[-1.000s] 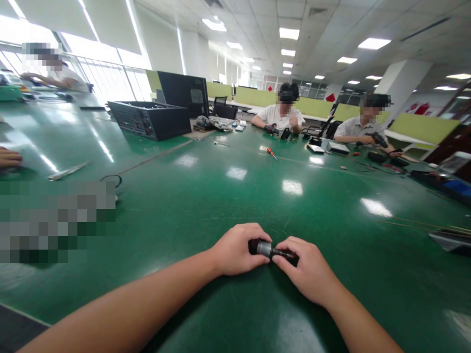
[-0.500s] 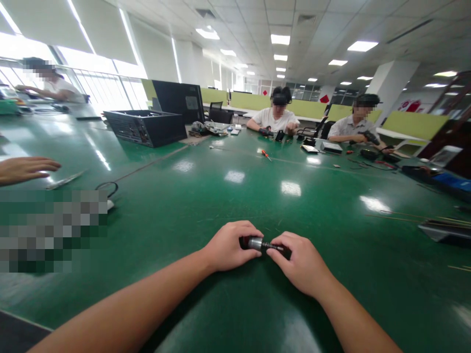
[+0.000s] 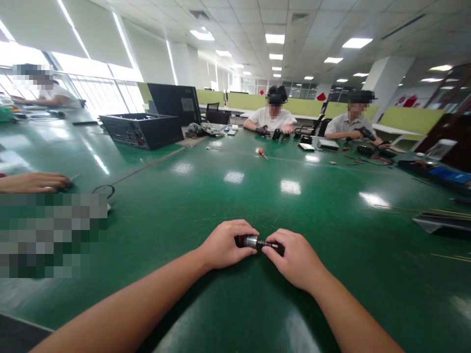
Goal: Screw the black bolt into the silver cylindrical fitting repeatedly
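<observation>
Near the front of the green table (image 3: 206, 196), my two hands meet over a small dark and silver cylindrical part (image 3: 250, 241). My left hand (image 3: 222, 246) is closed around its thicker body, thumb and fingers on either side of the silver section. From the right end of that body runs a thin, dark, ribbed shaft (image 3: 262, 243). My right hand (image 3: 294, 255) pinches the shaft's far end between thumb and fingers. The palms hide both ends of the part, so its exact kind does not show.
At left, another person's hand (image 3: 40, 182) rests near a blurred-out area. An opened computer case (image 3: 143, 131) stands at the back left. An orange screwdriver (image 3: 262, 153) lies mid-table. Two people work across the table; thin rods and a dark tray (image 3: 441, 223) lie at right.
The view has shifted slightly. The other person's hand at left has moved lower and further right on the table. My hands keep the same grip on the cylindrical part.
</observation>
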The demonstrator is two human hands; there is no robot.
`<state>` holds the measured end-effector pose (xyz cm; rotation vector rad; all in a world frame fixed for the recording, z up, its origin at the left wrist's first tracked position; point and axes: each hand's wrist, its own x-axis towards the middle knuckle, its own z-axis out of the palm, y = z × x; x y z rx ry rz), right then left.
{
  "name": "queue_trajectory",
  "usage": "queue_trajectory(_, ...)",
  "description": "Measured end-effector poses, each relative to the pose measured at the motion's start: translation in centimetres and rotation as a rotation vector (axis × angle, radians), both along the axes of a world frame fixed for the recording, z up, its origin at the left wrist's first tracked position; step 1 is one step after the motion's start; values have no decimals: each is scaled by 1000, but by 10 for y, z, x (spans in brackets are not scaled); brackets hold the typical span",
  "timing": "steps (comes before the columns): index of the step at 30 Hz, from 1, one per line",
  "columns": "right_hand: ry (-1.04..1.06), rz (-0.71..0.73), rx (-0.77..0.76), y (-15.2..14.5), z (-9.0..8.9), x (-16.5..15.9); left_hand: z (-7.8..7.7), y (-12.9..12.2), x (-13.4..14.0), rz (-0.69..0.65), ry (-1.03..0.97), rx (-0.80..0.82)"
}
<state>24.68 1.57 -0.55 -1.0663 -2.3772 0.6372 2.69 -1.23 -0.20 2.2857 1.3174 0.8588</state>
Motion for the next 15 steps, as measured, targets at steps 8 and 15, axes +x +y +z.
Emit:
queue_trajectory(8,-77,36,-52,-6,2,-1,0,3,-4,-37,54,-39)
queue_trajectory(15,-144,60,-41,-9,6,0,-4,8,-8,-94,43,-47)
